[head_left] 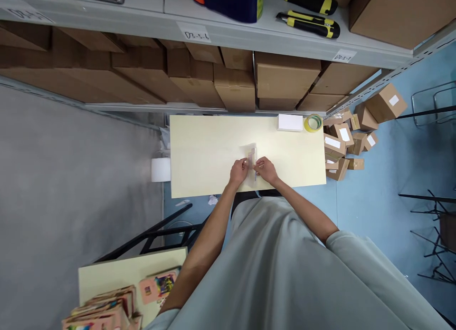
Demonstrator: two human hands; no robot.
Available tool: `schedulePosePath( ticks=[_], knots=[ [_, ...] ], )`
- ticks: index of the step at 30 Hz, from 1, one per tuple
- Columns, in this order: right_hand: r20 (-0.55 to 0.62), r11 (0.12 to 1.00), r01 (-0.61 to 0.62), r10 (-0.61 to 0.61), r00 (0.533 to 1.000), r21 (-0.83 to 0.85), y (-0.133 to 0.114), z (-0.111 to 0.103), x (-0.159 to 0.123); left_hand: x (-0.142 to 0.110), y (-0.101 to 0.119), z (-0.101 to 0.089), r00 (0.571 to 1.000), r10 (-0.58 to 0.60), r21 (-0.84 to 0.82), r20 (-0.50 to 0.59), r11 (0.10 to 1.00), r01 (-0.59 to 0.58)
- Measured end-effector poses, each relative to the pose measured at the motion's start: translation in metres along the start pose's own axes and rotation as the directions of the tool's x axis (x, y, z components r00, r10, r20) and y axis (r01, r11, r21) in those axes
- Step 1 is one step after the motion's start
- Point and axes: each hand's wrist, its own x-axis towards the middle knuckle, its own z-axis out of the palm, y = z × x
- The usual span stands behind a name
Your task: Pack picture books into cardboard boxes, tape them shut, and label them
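On the pale yellow table (199, 149) both my hands meet at a small narrow item in a clear plastic sleeve (251, 154). My left hand (238, 171) has its fingers curled and pinches the near left edge of the sleeve. My right hand (265, 170) pinches the right edge, fingers closed on it. The sleeve lies upright along the table, its far end poking out beyond my fingers. What is inside the sleeve is too small to make out.
A white box (289, 122) and a yellow-green tape roll (312, 123) sit at the table's far right. Small cardboard boxes (344, 140) are piled on the blue floor to the right. Shelves with cartons (235, 85) stand beyond. Pink booklets (107, 306) lie on a second table at lower left.
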Motion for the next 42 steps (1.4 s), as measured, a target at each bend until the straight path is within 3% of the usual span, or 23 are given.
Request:
schedulePosePath(
  ticks=[7,12,15,17,19,21,24,31,42],
  knots=[
    [0.016,0.962,0.131,-0.131,0.991,-0.239,-0.029,0.044,-0.010,-0.002,-0.017,-0.043,0.988,-0.036,-0.231,0.148,0.971,0.070],
    [-0.041,0.936,0.106,-0.127,0.991,-0.334,-0.039,0.084,-0.011,-0.014,-0.030,-0.071,0.997,-0.022,-0.436,0.070,0.898,0.050],
    [-0.034,0.932,0.104,-0.124,0.992,-0.346,-0.036,0.100,-0.010,-0.012,-0.038,-0.081,0.998,-0.039,-0.369,0.056,0.928,0.056],
    [-0.059,0.937,0.089,-0.115,0.992,-0.337,-0.031,0.102,-0.010,-0.007,-0.044,-0.086,0.998,-0.055,-0.256,0.038,0.965,0.063],
    [-0.166,0.946,0.015,-0.072,0.983,-0.324,-0.026,0.098,-0.009,-0.002,-0.051,-0.090,0.997,-0.067,-0.166,0.028,0.984,0.071],
    [-0.283,0.954,-0.096,0.013,0.959,-0.282,-0.020,0.093,-0.007,0.002,-0.057,-0.094,0.996,-0.080,-0.131,0.037,0.988,0.084],
    [-0.344,0.953,-0.208,0.124,0.931,-0.218,-0.014,0.090,-0.001,0.005,-0.064,-0.099,0.993,-0.096,-0.121,0.065,0.987,0.104],
    [-0.330,0.960,-0.227,0.164,0.930,-0.163,-0.008,0.098,0.014,0.005,-0.073,-0.106,0.988,-0.076,-0.122,0.132,0.988,0.092],
    [-0.171,0.971,-0.125,0.091,0.981,-0.201,-0.002,0.093,0.015,-0.005,-0.074,-0.098,0.990,-0.108,-0.155,0.092,0.980,0.122]
  ],
)
